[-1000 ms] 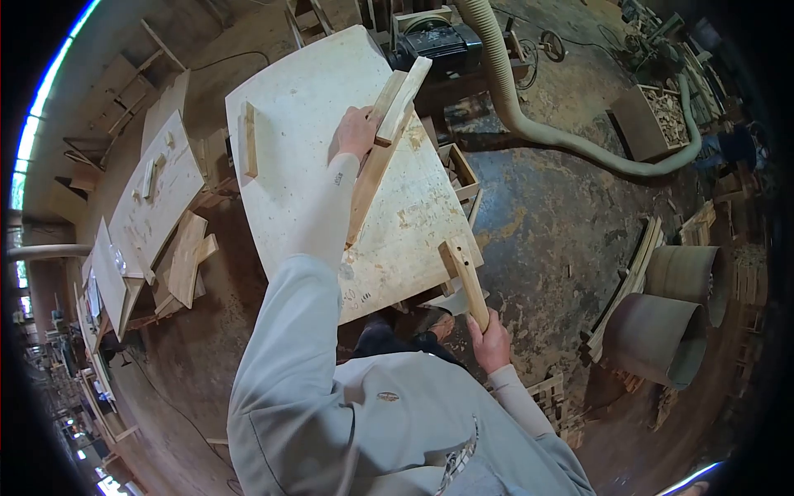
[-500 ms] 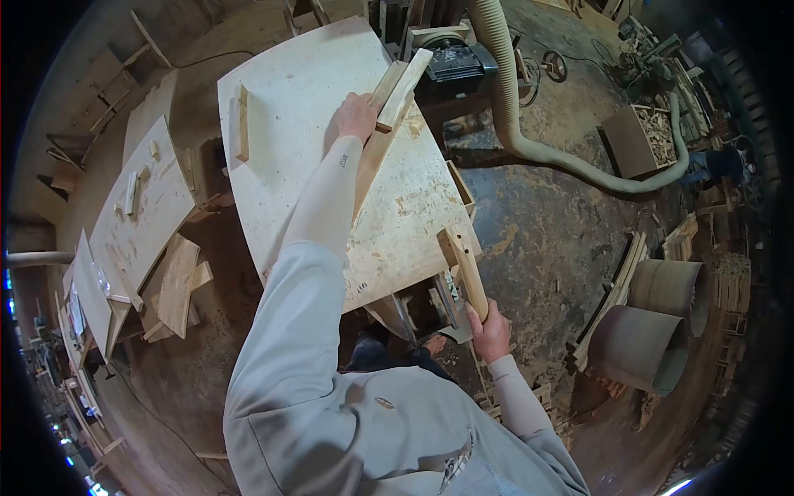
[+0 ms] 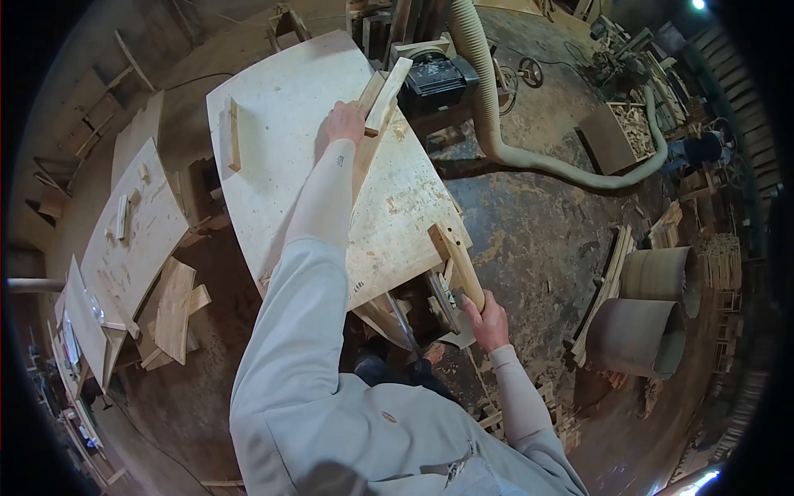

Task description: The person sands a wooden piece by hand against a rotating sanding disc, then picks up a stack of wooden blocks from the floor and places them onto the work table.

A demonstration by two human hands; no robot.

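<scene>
My left hand [image 3: 345,121] is stretched out over a large plywood tabletop [image 3: 281,107] and grips the far end of a wooden frame piece [image 3: 382,97], a long slat with a short cross block on it. The slat runs back toward me under my left sleeve. My right hand [image 3: 489,321] holds the near end of a rounded wooden leg [image 3: 457,263] at the table's near right corner. The leg's squared top rests on the tabletop edge.
A short wooden block [image 3: 231,134] stands on the table's left side. A dark machine [image 3: 434,76] with a ribbed dust hose [image 3: 513,153] sits beyond the table. Two cylindrical drums [image 3: 649,318] and stacked slats lie at right. Plywood boards [image 3: 136,227] lean at left.
The view has shifted, so the table and both hands sit a little lower-left in frame. My right hand and the leg have drawn slightly closer to the table corner. Both grips are unchanged.
</scene>
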